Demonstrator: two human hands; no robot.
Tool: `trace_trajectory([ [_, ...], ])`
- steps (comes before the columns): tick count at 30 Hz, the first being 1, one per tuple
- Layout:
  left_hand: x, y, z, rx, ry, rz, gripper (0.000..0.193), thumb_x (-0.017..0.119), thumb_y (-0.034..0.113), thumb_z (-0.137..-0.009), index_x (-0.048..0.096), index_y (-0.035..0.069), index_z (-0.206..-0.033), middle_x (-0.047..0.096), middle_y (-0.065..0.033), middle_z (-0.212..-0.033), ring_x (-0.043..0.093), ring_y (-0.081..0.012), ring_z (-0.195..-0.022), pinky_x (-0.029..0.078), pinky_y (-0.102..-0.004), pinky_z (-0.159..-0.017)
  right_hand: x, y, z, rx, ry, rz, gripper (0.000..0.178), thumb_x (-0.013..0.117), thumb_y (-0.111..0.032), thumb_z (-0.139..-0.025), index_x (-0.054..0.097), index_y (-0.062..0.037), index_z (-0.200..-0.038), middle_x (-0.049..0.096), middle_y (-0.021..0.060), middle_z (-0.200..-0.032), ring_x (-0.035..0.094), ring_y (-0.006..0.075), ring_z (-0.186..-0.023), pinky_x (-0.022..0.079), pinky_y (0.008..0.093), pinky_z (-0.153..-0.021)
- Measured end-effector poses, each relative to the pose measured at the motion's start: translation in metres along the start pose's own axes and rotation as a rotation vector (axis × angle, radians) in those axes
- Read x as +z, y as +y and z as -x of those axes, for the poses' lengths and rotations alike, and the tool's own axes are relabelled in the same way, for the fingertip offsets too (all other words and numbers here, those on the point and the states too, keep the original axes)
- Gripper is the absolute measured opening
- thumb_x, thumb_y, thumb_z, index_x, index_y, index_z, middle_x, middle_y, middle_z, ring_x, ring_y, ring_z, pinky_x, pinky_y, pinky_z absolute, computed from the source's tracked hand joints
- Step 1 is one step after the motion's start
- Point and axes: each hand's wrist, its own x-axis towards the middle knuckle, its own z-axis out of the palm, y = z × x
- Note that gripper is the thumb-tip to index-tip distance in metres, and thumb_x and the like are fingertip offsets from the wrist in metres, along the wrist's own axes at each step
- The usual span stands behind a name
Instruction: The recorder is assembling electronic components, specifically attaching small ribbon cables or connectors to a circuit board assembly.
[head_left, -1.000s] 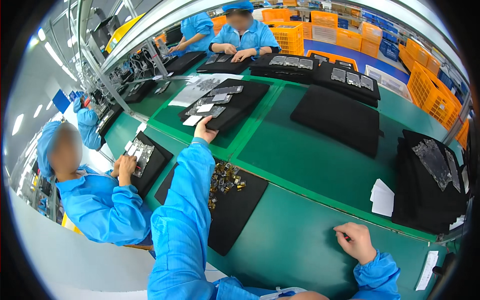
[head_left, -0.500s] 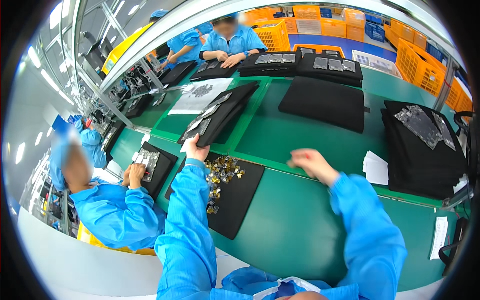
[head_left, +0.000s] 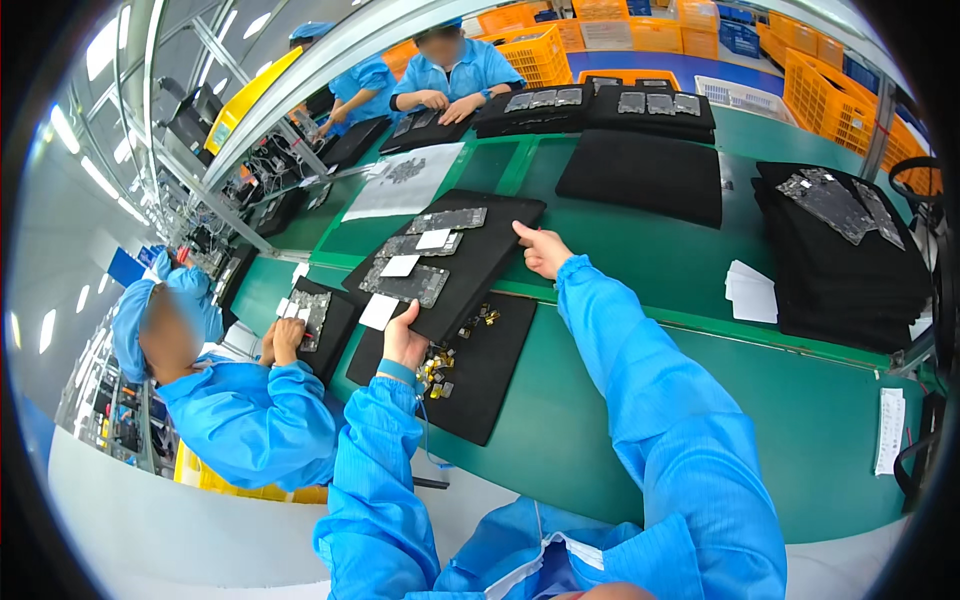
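Note:
My left hand (head_left: 404, 342) grips the near edge of a black foam mat (head_left: 492, 238), thumb on top. At the mat's right edge my right hand (head_left: 540, 250) pinches it between thumb and fingers. Dark circuit boards (head_left: 415, 283) lie in a row on this mat, with white paper pieces (head_left: 400, 265) on or beside them. Partly beneath it, another black mat (head_left: 470, 415) rests on the green table, carrying a scatter of small gold and silver parts (head_left: 437, 370). The raised mat hides some of these parts.
A stack of black mats (head_left: 835, 285) topped with boards stands at right, beside white cards (head_left: 750, 292). A single black mat (head_left: 640, 180) lies farther back. Co-workers sit at left (head_left: 230, 400) and across the table (head_left: 440, 80). Orange crates (head_left: 830, 100) stand behind.
My right hand has moved left and taken hold of the mat's right edge. The mat, steeply tilted before, now lies flatter and covers more of the small parts.

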Motion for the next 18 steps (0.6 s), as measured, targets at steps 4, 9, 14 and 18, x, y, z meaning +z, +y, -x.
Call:
trace_trajectory([
  [4,-0.005,0.006,0.012,-0.008,-0.039,0.009,0.031,0.056,0.007,-0.094,0.051,0.000,-0.124,0.057,-0.0161,-0.126,0.056,-0.0321,-0.115,0.045,-0.0488,-0.101,0.011,-0.008,0.012,0.032,0.082,0.343,0.025,0.071,-0.021,-0.087,0.049,-0.0078,-0.088,0.040,-0.0015,-0.073,0.023,0.0044,-0.044,0.015,0.0238,-0.039],
  [9,-0.027,0.005,0.044,0.003,-0.098,-0.036,0.030,0.057,0.004,-0.093,0.053,-0.002,-0.122,0.059,-0.0146,-0.123,0.058,-0.0308,-0.112,0.047,-0.0477,-0.099,0.010,-0.007,0.049,0.088,-0.031,0.130,0.021,0.066,-0.004,-0.087,0.047,-0.0122,-0.091,0.038,-0.0047,-0.069,0.025,0.0035,-0.044,0.017,0.0230,-0.037],
  [14,-0.014,-0.003,0.090,0.156,-0.178,-0.190,0.030,0.058,-0.002,-0.091,0.053,-0.004,-0.121,0.061,-0.0141,-0.117,0.061,-0.0283,-0.107,0.050,-0.0430,-0.095,-0.012,0.010,0.110,-0.017,-0.049,0.029,0.028,0.064,0.002,-0.086,0.044,-0.0116,-0.101,0.039,-0.0045,-0.072,0.027,0.0033,-0.045,0.019,0.0228,-0.038],
  [18,0.007,-0.008,0.125,0.082,-0.265,-0.219,0.035,0.058,-0.003,-0.090,0.050,-0.005,-0.124,0.059,-0.0148,-0.120,0.061,-0.0275,-0.108,0.050,-0.0405,-0.096,-0.027,0.006,0.184,-0.105,0.100,0.078,0.037,0.067,0.001,-0.085,0.039,-0.0102,-0.107,0.038,-0.0034,-0.073,0.028,0.0030,-0.046,0.020,0.0226,-0.039],
])
